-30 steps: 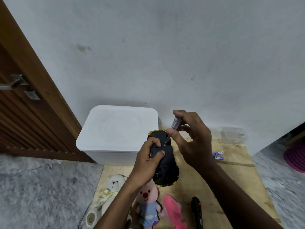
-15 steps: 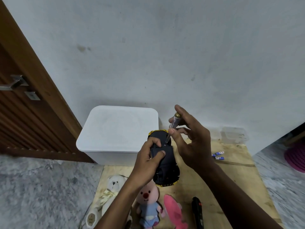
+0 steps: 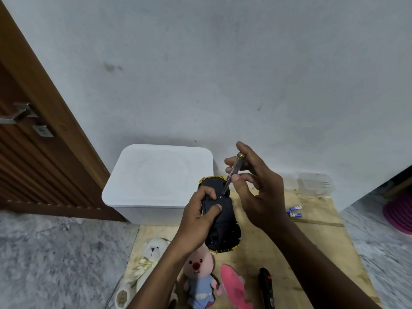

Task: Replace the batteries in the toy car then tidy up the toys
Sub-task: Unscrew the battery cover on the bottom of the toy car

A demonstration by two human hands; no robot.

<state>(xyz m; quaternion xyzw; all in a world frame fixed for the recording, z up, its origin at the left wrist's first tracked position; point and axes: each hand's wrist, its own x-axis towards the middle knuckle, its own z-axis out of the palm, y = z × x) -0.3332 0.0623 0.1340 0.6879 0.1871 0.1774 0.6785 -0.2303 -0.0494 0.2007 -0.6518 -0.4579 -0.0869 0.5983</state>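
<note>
The toy car (image 3: pixel 225 228) is black with yellow trim and is held upside down above the wooden board (image 3: pixel 312 246). My left hand (image 3: pixel 198 221) grips its middle, thumb across the battery cover. My right hand (image 3: pixel 256 190) pinches a clear-handled screwdriver (image 3: pixel 233 172) between thumb and fingers, its tip standing on a screw in the car's underside. Two blue batteries (image 3: pixel 294 211) lie on the board to the right.
A white lidded bin (image 3: pixel 156 181) stands behind the car by the wall. A white bear (image 3: pixel 147 262), a pink-faced doll (image 3: pixel 199 277), a pink toy (image 3: pixel 234 286) and a black remote (image 3: pixel 266 288) lie near me. Clear small containers (image 3: pixel 315 182) sit at the back right. A wooden door (image 3: pixel 33 152) is at left.
My right hand's fingers have shifted up the screwdriver handle, baring its brass cap, as the tool turns on the screw. The car and my left hand have stayed put.
</note>
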